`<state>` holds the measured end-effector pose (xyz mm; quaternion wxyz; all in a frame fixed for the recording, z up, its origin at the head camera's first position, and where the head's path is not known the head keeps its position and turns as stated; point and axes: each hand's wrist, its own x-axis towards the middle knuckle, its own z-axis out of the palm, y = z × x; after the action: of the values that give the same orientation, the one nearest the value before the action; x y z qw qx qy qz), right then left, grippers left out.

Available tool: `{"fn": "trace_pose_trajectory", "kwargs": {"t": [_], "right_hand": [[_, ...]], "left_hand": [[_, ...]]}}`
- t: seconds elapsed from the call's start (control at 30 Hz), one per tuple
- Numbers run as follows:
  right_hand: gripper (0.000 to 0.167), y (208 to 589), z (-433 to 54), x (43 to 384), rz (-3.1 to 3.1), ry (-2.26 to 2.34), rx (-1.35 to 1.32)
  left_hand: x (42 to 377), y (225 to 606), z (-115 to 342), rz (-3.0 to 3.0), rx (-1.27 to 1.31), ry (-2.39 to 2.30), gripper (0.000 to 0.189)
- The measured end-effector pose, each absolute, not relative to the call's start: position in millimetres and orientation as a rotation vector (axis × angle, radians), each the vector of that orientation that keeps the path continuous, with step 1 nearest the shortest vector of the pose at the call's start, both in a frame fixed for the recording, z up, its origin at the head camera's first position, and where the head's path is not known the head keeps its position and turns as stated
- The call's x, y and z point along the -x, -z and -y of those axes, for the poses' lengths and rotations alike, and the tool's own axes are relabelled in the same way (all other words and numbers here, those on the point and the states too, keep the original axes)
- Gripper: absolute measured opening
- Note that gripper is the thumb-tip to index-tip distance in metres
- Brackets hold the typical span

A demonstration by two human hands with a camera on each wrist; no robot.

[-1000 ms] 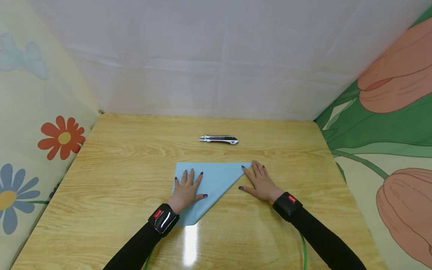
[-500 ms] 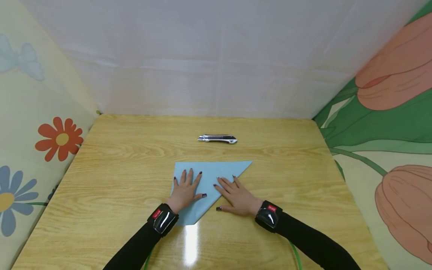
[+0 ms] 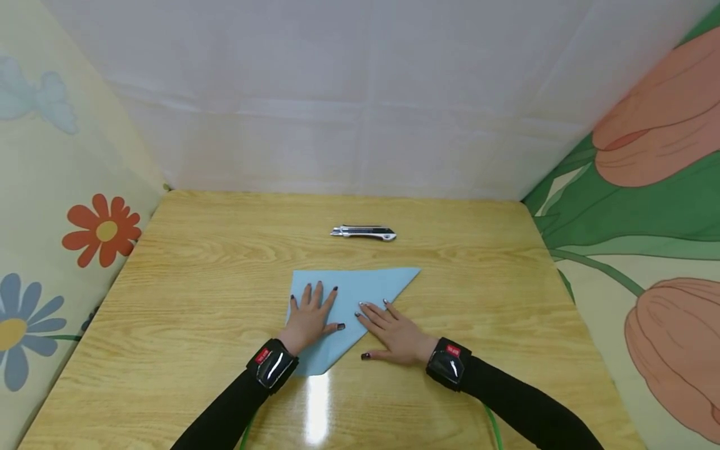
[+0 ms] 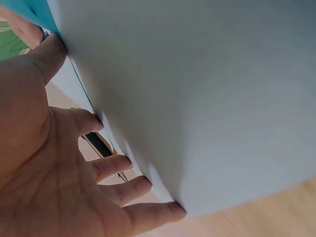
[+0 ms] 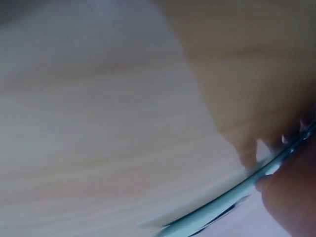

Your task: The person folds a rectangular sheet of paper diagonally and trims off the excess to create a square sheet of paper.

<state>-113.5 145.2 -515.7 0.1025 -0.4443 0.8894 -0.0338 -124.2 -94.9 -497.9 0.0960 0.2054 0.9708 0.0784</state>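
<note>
A light blue sheet of paper point(image 3: 360, 284), folded along a slanted right edge, lies on the wooden table. My left hand point(image 3: 308, 320) rests on its left part with fingers spread; in the left wrist view those fingertips point(image 4: 170, 210) touch the pale surface. Over the slanted fold lies my right hand point(image 3: 396, 334), its fingers straight and their tips on the paper, while the thumb reaches out over the wood. In the right wrist view the folded edge point(image 5: 217, 207) runs past part of the hand. The paper's pointed corner sticks out beyond the right fingers.
A utility knife point(image 3: 364, 232) lies crosswise on the table point(image 3: 214, 250) behind the paper. A white sheet point(image 3: 360, 125) hangs along the table's back edge. Flower-printed cloths stand at both sides. Green cables trail from under both forearms.
My right hand has moved left and toward me, from the pointed corner down onto the slanted fold, and has barely moved in the last half second. My left hand has stayed put.
</note>
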Motion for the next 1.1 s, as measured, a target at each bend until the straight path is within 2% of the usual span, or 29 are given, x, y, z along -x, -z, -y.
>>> {"fn": "trace_pose_trajectory", "kwargs": {"t": [0.33,0.57,0.7,1.1], "right_hand": [[0.077,514,-197,141,-2.745,0.258,0.933],[0.08,511,-206,148,-2.757,0.363,0.714],[0.078,511,-200,141,-2.789,0.317,0.765],[0.079,513,-153,99,-2.691,0.111,1.193]], "left_hand": [[125,496,97,-2.85,-0.623,-0.259,0.068],[123,492,95,-2.849,-0.624,-0.276,0.067],[123,491,95,-2.845,-0.62,-0.269,0.067],[125,494,95,-2.851,-0.6,-0.24,0.068]]}}
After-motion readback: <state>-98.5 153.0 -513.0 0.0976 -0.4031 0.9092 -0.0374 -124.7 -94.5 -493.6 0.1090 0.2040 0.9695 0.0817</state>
